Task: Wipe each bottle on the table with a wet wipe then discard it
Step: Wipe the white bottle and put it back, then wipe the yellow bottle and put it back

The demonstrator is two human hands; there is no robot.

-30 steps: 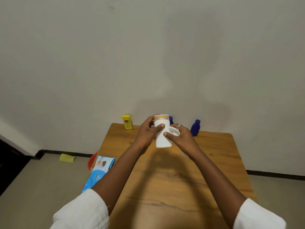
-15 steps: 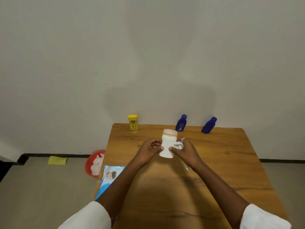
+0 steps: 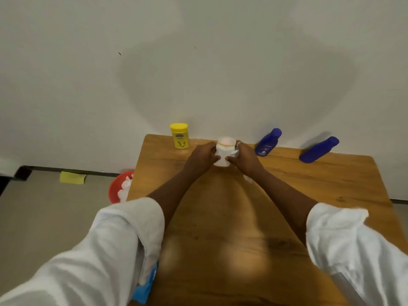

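Observation:
A white bottle [image 3: 224, 151] with a pale cap stands near the far edge of the wooden table [image 3: 287, 195]. My left hand [image 3: 202, 156] grips its left side. On the bottle's right side is my right hand [image 3: 246, 159], which also holds a white wet wipe [image 3: 234, 153]; a bit of the wipe hangs below the wrist. Left of the white bottle stands a yellow bottle [image 3: 180, 135]. Two dark blue bottles [image 3: 267, 142] [image 3: 318, 150] stand along the far edge on the right.
A red bin [image 3: 118, 186] with used white wipes sits on the floor by the table's left side. The blue wipes pack [image 3: 145, 286] peeks out under my left sleeve. A yellow scrap [image 3: 72, 177] lies on the floor. The wall is just behind the table.
Both hands moved the white bottle forward and down, from in the air to the table's far edge between the yellow and blue bottles. The view tilted down and closer.

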